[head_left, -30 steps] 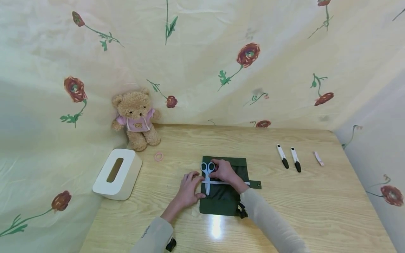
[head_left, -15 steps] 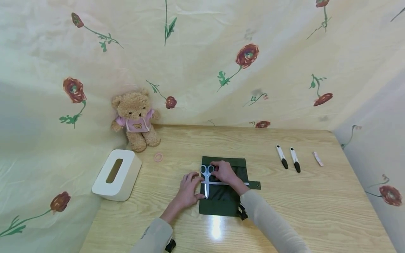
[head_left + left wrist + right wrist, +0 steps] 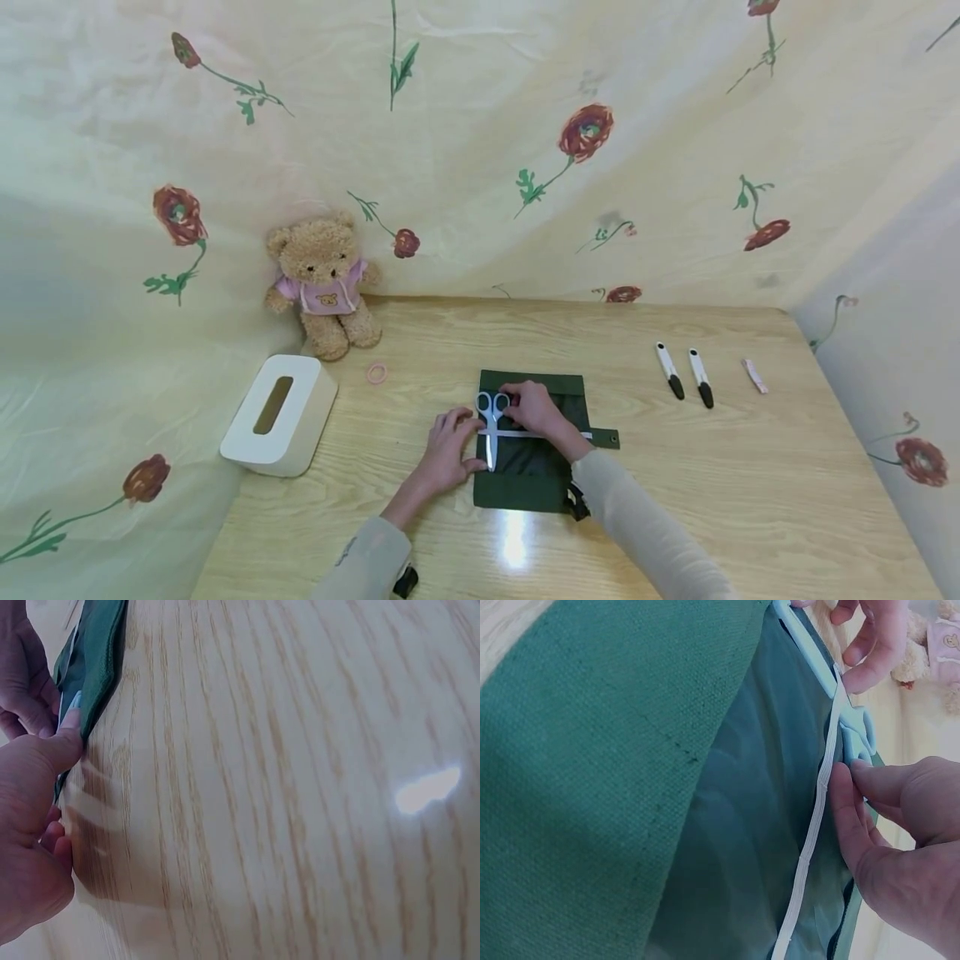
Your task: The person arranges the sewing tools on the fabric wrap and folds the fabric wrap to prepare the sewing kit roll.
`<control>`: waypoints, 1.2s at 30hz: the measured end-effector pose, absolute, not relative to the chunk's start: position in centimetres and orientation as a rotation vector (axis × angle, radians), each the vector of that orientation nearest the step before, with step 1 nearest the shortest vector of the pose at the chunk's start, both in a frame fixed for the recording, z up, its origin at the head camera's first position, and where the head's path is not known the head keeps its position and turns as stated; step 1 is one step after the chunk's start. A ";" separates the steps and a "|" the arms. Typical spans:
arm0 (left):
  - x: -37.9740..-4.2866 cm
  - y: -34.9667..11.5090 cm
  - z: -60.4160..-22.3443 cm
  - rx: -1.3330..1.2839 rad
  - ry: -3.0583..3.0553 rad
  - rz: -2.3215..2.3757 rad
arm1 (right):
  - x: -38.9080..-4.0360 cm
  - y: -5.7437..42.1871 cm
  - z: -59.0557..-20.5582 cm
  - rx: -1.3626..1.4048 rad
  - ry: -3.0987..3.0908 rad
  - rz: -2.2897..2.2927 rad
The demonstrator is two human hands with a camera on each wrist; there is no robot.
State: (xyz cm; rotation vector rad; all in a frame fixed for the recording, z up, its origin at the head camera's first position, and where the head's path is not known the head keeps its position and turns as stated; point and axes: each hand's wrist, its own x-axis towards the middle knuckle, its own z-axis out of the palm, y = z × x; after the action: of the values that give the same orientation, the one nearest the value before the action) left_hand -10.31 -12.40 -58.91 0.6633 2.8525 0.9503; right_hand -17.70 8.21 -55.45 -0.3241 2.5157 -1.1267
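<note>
Light-blue scissors (image 3: 491, 450) lie along the left side of a dark green fabric organizer (image 3: 525, 493), tips toward me. A white elastic band (image 3: 810, 825) crosses over them. My right hand (image 3: 534, 407) pinches the right handle loop between thumb and fingers; in the right wrist view, the thumb and index meet at that handle. At the organizer's left edge, my left hand (image 3: 444, 458) has its index finger by the band's end and its thumb near the blade tips. The left wrist view shows the left thumb (image 3: 66, 739) touching the fabric edge.
Two white-and-black pens or cutters (image 3: 700, 379) and a small pink-and-white item (image 3: 755, 377) lie to the right. A pink ring (image 3: 377, 373), a white tissue box (image 3: 255, 442) and a teddy bear (image 3: 326, 267) are on the left. A snap strap (image 3: 606, 438) sticks out rightward.
Over the first half second the scissors slid slightly toward me under the elastic band, with my right hand at the handle. Since then they have stayed nearly still. The left hand has held its place.
</note>
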 end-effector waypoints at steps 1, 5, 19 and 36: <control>-10.4 -12.3 -58.9 0.668 2.852 0.959 | -17.8 8.3 -55.4 -0.329 2.517 -1.126; -11.1 -11.9 -58.7 0.683 2.854 0.975 | -18.3 8.8 -55.1 -0.340 2.533 -1.119; -11.5 -11.3 -58.5 0.723 2.836 0.994 | -18.5 10.9 -54.6 -0.422 2.589 -1.170; -10.7 -9.8 -58.2 0.756 2.950 1.041 | -21.8 30.3 -51.2 -0.128 2.965 -1.109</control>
State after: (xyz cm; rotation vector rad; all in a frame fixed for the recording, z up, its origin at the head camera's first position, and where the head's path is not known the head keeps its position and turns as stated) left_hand -10.68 -9.75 -58.16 0.7557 2.9503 1.0413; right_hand -21.78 30.28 -51.22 -0.1276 2.9649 -1.1094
